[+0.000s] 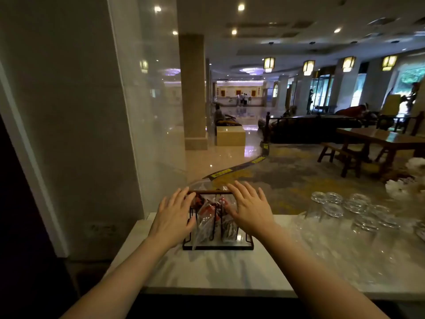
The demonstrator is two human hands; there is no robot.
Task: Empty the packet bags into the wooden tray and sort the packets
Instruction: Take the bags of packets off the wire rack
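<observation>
Between the flat, spread left hand (174,215) and right hand (249,207) stands a black wire rack (217,246) with a wooden handle (210,192), holding clear packet bags (207,217); print unreadable. Upturned glasses (358,207) crowd the right hand's far side.

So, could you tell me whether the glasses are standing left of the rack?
No, the glasses stand right of the rack.

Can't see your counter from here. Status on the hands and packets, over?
Left hand and right hand open, flanking the black wire rack. Bagged packets inside it. Upturned glasses crowd the right.
</observation>
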